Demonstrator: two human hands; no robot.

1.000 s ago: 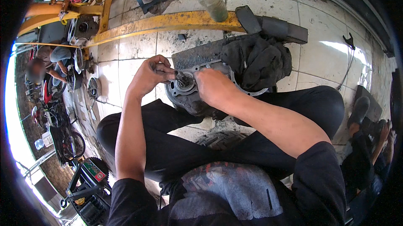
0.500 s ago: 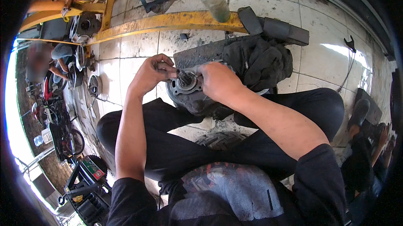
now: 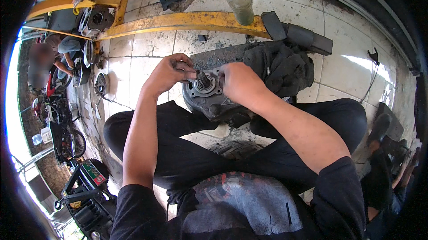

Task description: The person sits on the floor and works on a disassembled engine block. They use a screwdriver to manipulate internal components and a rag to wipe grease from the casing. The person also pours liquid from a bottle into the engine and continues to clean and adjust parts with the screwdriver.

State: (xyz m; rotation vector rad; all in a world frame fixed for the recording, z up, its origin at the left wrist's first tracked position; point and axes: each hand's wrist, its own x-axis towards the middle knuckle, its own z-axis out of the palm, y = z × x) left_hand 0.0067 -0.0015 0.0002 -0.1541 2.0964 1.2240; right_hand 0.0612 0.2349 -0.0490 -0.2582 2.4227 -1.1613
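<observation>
A grimy metal engine casing [image 3: 211, 108] lies between my crossed legs. A round flange [image 3: 192, 92] with bolt holes sits on its top, and a dark splined shaft [image 3: 203, 80] rises from the flange's middle. My left hand [image 3: 174, 72] is closed, thumb and fingertips pinched at the left side of the shaft's upper end. Just right of the flange, my right hand [image 3: 244, 81] is closed with its fingers curled down and slightly blurred. Whatever its fingertips hold, if anything, is hidden.
Black cloth [image 3: 287, 68] lies on the casing's right. Behind runs a yellow metal beam [image 3: 178, 22], with a capped plastic bottle [image 3: 240, 6] beside it. A tire [image 3: 236, 149] shows below the casing. Another person [image 3: 67, 55] works at far left; a forked tool [image 3: 373, 57] lies right.
My right hand has drawn slightly right, away from the shaft, uncovering more of the flange. My left hand stays at the shaft. The whole view has shifted a little.
</observation>
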